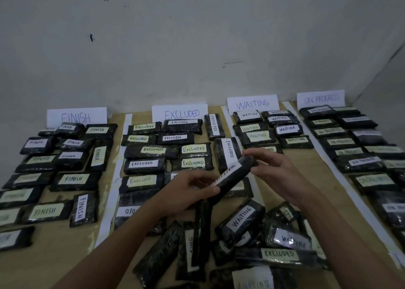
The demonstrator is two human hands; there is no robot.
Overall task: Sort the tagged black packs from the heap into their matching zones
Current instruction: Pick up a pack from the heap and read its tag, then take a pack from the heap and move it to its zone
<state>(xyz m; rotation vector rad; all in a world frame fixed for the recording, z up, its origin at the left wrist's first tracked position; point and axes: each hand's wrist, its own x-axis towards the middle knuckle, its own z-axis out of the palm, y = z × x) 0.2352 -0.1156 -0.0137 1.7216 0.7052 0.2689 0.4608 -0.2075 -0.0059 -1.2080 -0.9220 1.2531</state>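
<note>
A black pack with a white tag reading WAITING (235,174) is held tilted above the table, between both hands. My left hand (192,190) grips its near end. At its far end, my right hand (271,166) pinches it with fingertips. Below lies the heap of tagged black packs (241,240), showing WAITING and EXCLUDED tags. Four zones stretch along the table behind paper signs: FINISH (76,116), EXCLUDED (180,113), WAITING (252,104) and ON PROGRESS (321,99), each with several packs laid out in it.
White paper strips (109,205) divide the zones on the wooden table (302,168). A grey wall (197,47) rises right behind the signs. Bare wood shows in the WAITING zone beyond my right hand.
</note>
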